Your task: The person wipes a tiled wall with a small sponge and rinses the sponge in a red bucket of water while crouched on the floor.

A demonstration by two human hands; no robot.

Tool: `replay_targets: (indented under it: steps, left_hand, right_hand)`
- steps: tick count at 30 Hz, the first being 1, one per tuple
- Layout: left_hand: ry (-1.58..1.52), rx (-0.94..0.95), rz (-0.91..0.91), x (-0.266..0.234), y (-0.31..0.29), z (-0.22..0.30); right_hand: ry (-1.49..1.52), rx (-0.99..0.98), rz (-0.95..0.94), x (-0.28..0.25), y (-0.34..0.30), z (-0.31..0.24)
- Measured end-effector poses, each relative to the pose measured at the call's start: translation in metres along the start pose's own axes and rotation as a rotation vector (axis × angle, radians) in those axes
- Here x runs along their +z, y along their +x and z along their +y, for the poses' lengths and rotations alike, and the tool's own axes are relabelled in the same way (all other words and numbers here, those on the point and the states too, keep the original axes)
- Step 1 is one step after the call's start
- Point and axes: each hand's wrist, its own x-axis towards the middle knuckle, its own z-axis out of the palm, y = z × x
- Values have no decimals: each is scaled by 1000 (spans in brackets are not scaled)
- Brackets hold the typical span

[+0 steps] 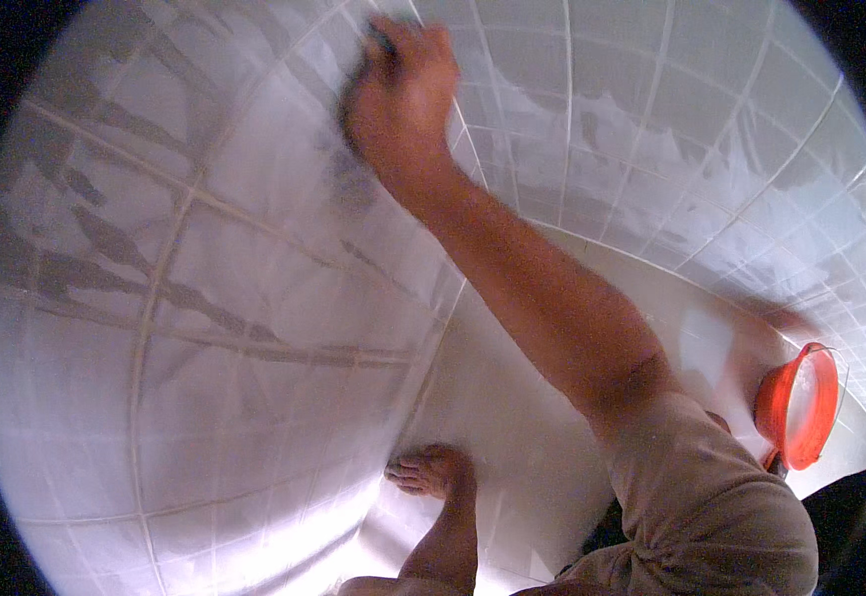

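Observation:
My bare right arm rises from a beige sleeve at the lower right across the view. At its end my right hand is up against the tiled wall, near the corner where two walls meet. The fingers are curled and closed, pressed toward the tiles. Something dark shows at the fingers, but motion blur hides what it is. Whitish, streaky film covers much of the wall, with darker grey patches among it. My left hand is out of view.
An orange-red bucket with a thin wire handle stands at the right, with whitish contents. The second tiled wall also has whitish smears. My bare foot rests on the pale floor beside the left wall. Bright light shines low at the left.

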Motion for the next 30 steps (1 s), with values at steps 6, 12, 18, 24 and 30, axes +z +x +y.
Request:
replay_targets:
  steps: [6, 12, 18, 24, 30]
  left_hand:
    - [16, -24, 111, 13, 5, -8]
    - [-59, 59, 129, 20, 1, -1]
    - [-96, 41, 18, -16, -5, 4]
    - [-84, 51, 35, -6, -5, -6]
    - [-18, 48, -29, -7, -2, 2]
  right_hand:
    - [379, -177, -65, 37, 89, -53]
    - [-97, -424, -33, 48, 59, -25]
    - [2, -498, -178, 20, 84, -33]
    - [54, -505, -224, -1, -5, -65]
    - [111, -320, -300, -42, -24, 20]
